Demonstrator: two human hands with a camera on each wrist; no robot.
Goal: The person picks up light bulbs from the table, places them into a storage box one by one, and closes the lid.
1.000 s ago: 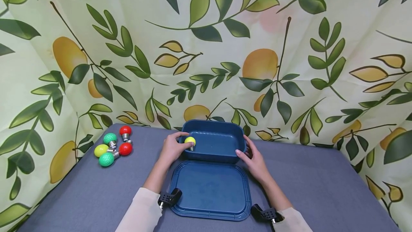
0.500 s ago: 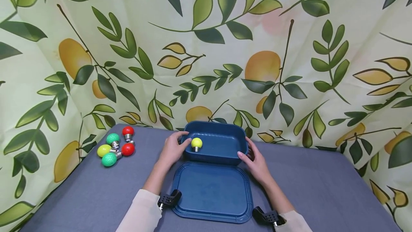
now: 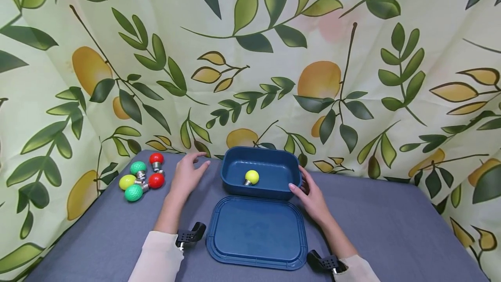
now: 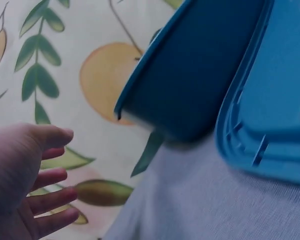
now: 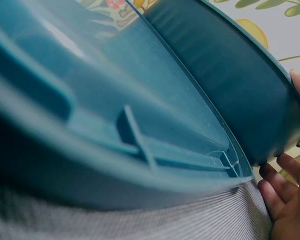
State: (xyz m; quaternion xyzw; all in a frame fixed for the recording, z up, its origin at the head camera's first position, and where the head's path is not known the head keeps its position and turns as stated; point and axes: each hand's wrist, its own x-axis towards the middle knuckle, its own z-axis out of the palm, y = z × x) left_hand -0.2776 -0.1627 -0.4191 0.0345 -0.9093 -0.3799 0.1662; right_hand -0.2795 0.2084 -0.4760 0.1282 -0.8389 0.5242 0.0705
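Note:
A deep blue plastic box (image 3: 260,192) stands on the cloth with its top uncovered. Inside lies a yellow light bulb (image 3: 252,176), tipped on its side with its metal base toward the lower left. My right hand (image 3: 313,199) grips the box's right end, thumb at the rim; the right wrist view has its fingers (image 5: 282,190) against the outer wall. Nothing is in my left hand (image 3: 186,178), which hovers between the box and a group of bulbs, fingers relaxed. In the left wrist view its fingers (image 4: 52,200) are spread, apart from the box.
A blue lid (image 3: 256,232) lies flat in front of the box, between both forearms. On the left of the grey cloth (image 3: 391,225) sit several bulbs: red (image 3: 156,180), green (image 3: 134,193) and yellow (image 3: 127,182). A leaf-patterned curtain (image 3: 250,64) hangs behind.
My left hand has let go of the yellow bulb inside the box and moved out to the left. The bulb has rolled right and tipped over. My right hand stays on the box.

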